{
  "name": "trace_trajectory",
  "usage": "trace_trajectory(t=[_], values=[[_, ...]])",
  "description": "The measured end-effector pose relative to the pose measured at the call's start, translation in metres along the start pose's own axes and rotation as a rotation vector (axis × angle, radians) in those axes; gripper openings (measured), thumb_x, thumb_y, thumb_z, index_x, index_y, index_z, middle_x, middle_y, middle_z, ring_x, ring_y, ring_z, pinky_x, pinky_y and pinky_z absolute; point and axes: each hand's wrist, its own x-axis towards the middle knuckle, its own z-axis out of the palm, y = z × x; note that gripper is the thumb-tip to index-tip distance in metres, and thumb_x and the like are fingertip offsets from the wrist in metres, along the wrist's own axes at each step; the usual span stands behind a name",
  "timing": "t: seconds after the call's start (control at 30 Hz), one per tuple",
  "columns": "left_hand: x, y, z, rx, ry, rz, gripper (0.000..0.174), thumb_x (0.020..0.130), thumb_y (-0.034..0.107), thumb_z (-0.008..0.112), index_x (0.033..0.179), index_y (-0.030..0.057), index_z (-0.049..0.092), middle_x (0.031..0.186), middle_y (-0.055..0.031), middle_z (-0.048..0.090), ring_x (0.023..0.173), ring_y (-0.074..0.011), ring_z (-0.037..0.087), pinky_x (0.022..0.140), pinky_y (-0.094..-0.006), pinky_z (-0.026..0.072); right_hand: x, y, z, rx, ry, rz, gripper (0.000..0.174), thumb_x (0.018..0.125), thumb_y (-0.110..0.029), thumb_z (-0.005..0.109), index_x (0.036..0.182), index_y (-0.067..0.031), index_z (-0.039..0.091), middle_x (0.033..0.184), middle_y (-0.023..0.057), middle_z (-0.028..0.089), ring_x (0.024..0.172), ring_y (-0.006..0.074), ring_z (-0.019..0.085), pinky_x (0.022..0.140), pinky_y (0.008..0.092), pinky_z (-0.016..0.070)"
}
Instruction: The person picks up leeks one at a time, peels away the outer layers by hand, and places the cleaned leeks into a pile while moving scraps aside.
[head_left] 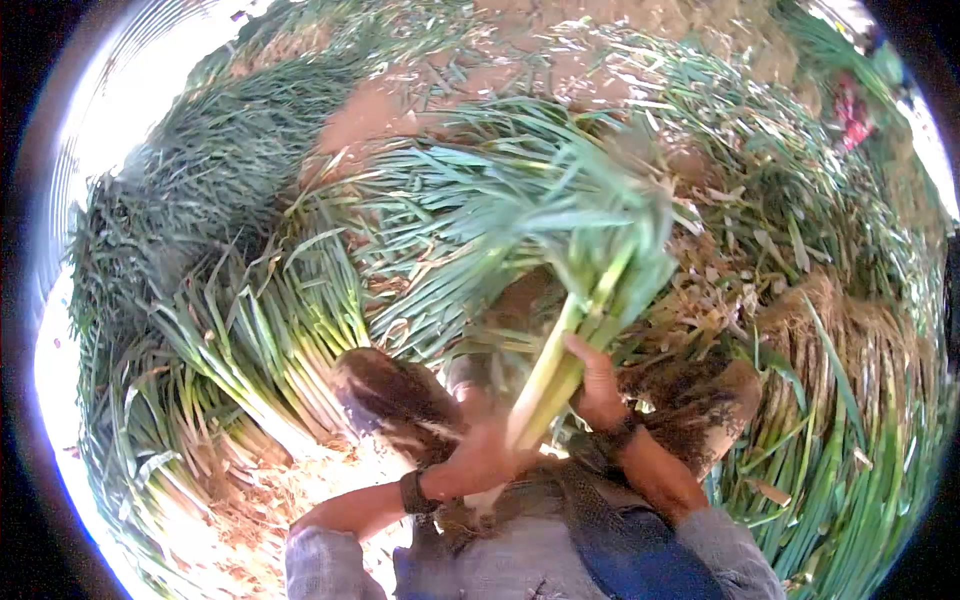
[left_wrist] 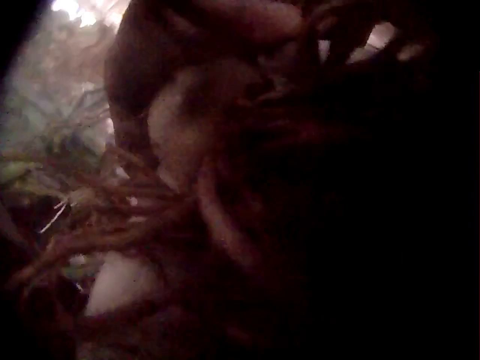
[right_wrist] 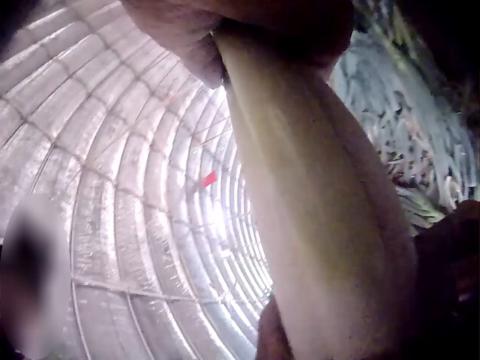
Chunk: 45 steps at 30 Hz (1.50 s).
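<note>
A bundle of leeks (head_left: 560, 375) slants up over the lap, with pale stalks below and green leaves fanning out at the top. My right hand (head_left: 598, 388) grips the stalks partway up, thumb across the front. In the right wrist view the fingers (right_wrist: 247, 19) curl round a thick pale stalk (right_wrist: 307, 187). My left hand (head_left: 482, 450), blurred, holds the lower white end. The left wrist view is very dark; stringy roots (left_wrist: 112, 232) and a pale stalk base (left_wrist: 184, 120) show there close to a finger (left_wrist: 255, 19).
More leeks (head_left: 290, 370) lie in a row at the left, and a leafy heap (head_left: 440, 230) lies ahead. At the right a stack (head_left: 840, 400) has its roots turned up. Loose trimmings (head_left: 710, 290) cover the soil. Muddy knees (head_left: 390, 400) flank the bundle. A ribbed translucent cover (right_wrist: 150, 172) arches overhead.
</note>
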Motion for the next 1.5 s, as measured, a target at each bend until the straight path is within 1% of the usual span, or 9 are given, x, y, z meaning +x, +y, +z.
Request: trace_trajectory(t=[0.27, 0.37, 0.43, 0.5, 0.67, 0.87, 1.2, 1.3, 1.5], values=[[-0.049, -0.021, -0.144, -0.299, 0.64, 0.87, 0.061, 0.077, 0.014, 0.072, 0.13, -0.0006, 0.044, 0.125, -0.0163, 0.051, 0.113, -0.0198, 0.052, 0.092, -0.0413, 0.0491, -0.025, -0.109, 0.218, -0.465, -1.044, -0.379, 0.073, 0.082, -0.017, 0.071, 0.141, 0.0024, 0.033, 0.134, 0.019, 0.049, 0.115, 0.0255, 0.055, 0.097, 0.0395, 0.0442], [-0.093, -0.039, -0.233, 0.018, 1.07, 0.457, 0.057, 0.074, 0.015, 0.076, 0.123, 0.0004, 0.05, 0.112, -0.0158, 0.059, 0.093, -0.0211, 0.063, 0.071, -0.0334, 0.0583, -0.012, -0.086, 0.229, -0.735, -1.077, -0.407, 0.065, 0.083, -0.011, 0.072, 0.138, 0.0011, 0.039, 0.124, 0.0128, 0.058, 0.114, 0.0207, 0.055, 0.098, 0.0377, 0.0428], [-0.109, -0.084, -0.278, -1.15, 1.076, 0.775, 0.055, 0.077, 0.018, 0.073, 0.124, 0.0003, 0.049, 0.104, -0.0131, 0.062, 0.081, -0.0189, 0.065, 0.057, -0.0257, 0.0567, 0.023, -0.057, 0.198, -0.929, -1.015, -0.282, 0.056, 0.085, -0.016, 0.07, 0.133, 0.0018, 0.046, 0.119, 0.0128, 0.06, 0.109, 0.0195, 0.057, 0.094, 0.037, 0.0449], [-0.137, -0.164, -0.315, -0.11, 1.378, 0.54, 0.066, 0.078, 0.034, 0.072, 0.128, 0.0003, 0.045, 0.104, -0.0144, 0.061, 0.084, -0.0209, 0.063, 0.066, -0.0387, 0.0568, 0.058, -0.03, 0.142, -1.262, -0.887, -0.279, 0.048, 0.087, -0.023, 0.068, 0.125, 0.0018, 0.053, 0.112, 0.0139, 0.063, 0.103, 0.0202, 0.06, 0.089, 0.0368, 0.0473], [-0.166, -0.424, -0.301, 0.169, 1.632, -0.778, 0.069, 0.079, 0.029, 0.063, 0.131, -0.0033, 0.031, 0.116, -0.0329, 0.057, 0.105, -0.0461, 0.057, 0.09, -0.0478, 0.047, 0.069, -0.016, -0.037, -1.333, -0.662, 0.222, 0.041, 0.084, -0.03, 0.07, 0.111, 0.0002, 0.061, 0.091, 0.0133, 0.064, 0.077, 0.0235, 0.061, 0.071, 0.0409, 0.0484], [-0.194, -0.58, -0.248, 0.241, 1.29, -0.9, 0.096, 0.083, 0.053, 0.057, 0.147, -0.0026, 0.012, 0.127, -0.034, 0.048, 0.114, -0.0427, 0.053, 0.092, -0.0517, 0.0439, 0.038, -0.029, -0.065, -1.066, -0.644, 0.342, 0.032, 0.086, -0.023, 0.068, 0.11, -0.0021, 0.062, 0.082, 0.0067, 0.064, 0.069, 0.0141, 0.056, 0.059, 0.0341, 0.0461], [-0.173, -0.592, -0.261, 0.501, 1.307, -0.97, 0.089, 0.086, 0.063, 0.051, 0.143, -0.0002, 0.027, 0.135, -0.0268, 0.04, 0.122, -0.0414, 0.043, 0.098, -0.0542, 0.0388, 0.035, 0.011, -0.087, -1.32, -0.481, 0.107, 0.044, 0.09, -0.04, 0.063, 0.116, -0.0038, 0.061, 0.09, 0.0122, 0.059, 0.069, 0.0225, 0.054, 0.064, 0.0403, 0.0461], [-0.152, -0.554, -0.263, 0.555, 1.464, -1.014, 0.088, 0.086, 0.066, 0.05, 0.141, 0.0005, 0.031, 0.137, -0.0247, 0.037, 0.125, -0.0409, 0.04, 0.1, -0.055, 0.0373, 0.032, 0.01, -0.098, -1.775, -0.699, 0.326, 0.058, 0.093, -0.049, 0.053, 0.139, -0.0141, 0.045, 0.129, 0.0202, 0.054, 0.113, 0.0352, 0.054, 0.1, 0.0531, 0.0418], [-0.06, -0.445, -0.297, -0.008, 1.498, -0.156, 0.053, 0.087, 0.05, 0.062, 0.114, 0.0049, 0.057, 0.1, -0.0103, 0.058, 0.093, -0.0211, 0.053, 0.083, -0.0365, 0.0437, 0.001, -0.014, -0.074, -1.443, -0.598, 0.191, 0.04, 0.093, -0.034, 0.056, 0.119, -0.0038, 0.06, 0.11, 0.0155, 0.063, 0.102, 0.0267, 0.061, 0.087, 0.0434, 0.0507]])
